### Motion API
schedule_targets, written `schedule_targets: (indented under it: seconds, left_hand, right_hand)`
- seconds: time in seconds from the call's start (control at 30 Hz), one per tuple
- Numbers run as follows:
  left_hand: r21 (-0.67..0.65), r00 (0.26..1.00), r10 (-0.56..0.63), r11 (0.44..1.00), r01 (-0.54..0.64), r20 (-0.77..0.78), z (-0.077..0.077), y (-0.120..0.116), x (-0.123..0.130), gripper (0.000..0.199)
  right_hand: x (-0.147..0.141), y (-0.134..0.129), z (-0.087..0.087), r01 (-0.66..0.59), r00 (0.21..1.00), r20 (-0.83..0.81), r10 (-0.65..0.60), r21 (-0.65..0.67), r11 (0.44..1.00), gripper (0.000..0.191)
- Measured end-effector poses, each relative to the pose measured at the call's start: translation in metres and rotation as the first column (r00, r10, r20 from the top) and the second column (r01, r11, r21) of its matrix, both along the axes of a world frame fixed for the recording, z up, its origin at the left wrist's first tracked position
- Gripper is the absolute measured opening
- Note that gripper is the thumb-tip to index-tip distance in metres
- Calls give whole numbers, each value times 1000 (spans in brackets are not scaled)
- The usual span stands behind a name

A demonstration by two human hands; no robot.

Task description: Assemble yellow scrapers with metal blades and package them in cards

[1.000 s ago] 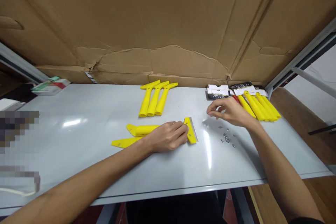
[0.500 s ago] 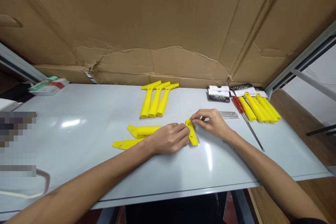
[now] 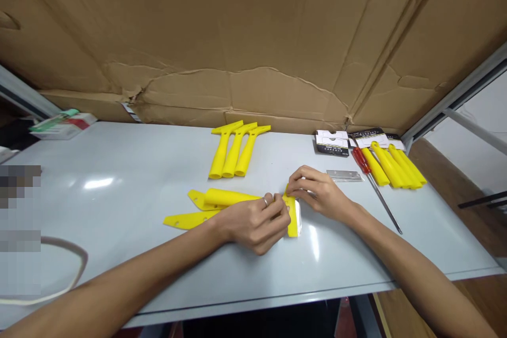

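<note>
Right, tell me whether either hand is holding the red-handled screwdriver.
No, the screwdriver lies on the table, while the left hand and right hand are at a yellow scraper.

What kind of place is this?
Probably a small assembly bench: a metal-edged table with yellow handles in a row, a red screwdriver and printed cards, backed by cardboard.

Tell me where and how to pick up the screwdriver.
Grip the thick red handle of the screwdriver, not the thin shaft. It lies flat, handle at the far end, so I'd come from above and slightly left: a yellow tube sits close along the handle's right side, which leaves little finger room there.
</note>
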State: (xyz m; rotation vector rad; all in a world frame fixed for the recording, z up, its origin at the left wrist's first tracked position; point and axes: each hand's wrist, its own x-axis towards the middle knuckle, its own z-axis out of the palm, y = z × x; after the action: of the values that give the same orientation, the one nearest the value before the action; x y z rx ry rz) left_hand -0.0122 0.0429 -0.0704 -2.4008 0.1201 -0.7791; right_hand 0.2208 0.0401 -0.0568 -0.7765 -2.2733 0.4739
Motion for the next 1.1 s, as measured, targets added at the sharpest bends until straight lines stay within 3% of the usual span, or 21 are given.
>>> schedule_targets:
  seconds: [0.2, 0.33, 0.4, 0.47, 0.53, 0.63, 0.73, 0.8, 0.97, 1.1]
  left_hand:
    - [90, 999, -32, 995, 33, -12, 0, -1, -1, 17]
    - [112, 1000, -16, 994, 19, -20, 1, -1, -2, 14]
    - [122, 1000, -12, 992, 13, -14, 2, -1, -2, 13]
    - [135, 1000, -7, 991, 7, -4, 3, 0, -2, 14]
    - [153, 1000, -3, 988, 0, 15, 3, 0, -3, 16]
    - [179, 999, 1, 984, -9, 44, 4, 0, -2, 18]
    - [171, 998, -16, 985, 5, 65, 5, 0, -1, 16]
    - [145, 995, -29, 989, 15, 90, 6, 0, 0, 15]
    - [20, 978, 12, 1000, -16, 206, 6, 1, 1, 10]
    - [-40, 959, 77, 997, -68, 274, 6, 4, 0, 11]
  right_hand:
    - [13, 0, 24, 150, 968, -202, -147, -1, 989, 10]
    - [12, -2, 24, 120, 972, -196, -128, -51, 991, 12]
    - [10, 0, 18, 169, 959, -202, -197, -150, 974, 12]
    - [10, 3, 11, 250, 924, -204, -324, -321, 914, 13]
    - [10, 7, 4, 262, 895, -185, -406, -519, 814, 19]
    - [7, 8, -3, 87, 914, -204, -352, -747, 659, 26]
    - [0, 2, -4, -115, 925, -285, -250, -839, 531, 25]
    - [-3, -1, -2, -162, 915, -321, -243, -846, 507, 22]
    - [3, 1, 5, -153, 844, -390, -367, -832, 533, 22]
    - [9, 3, 12, -215, 815, -420, -398, -859, 465, 15]
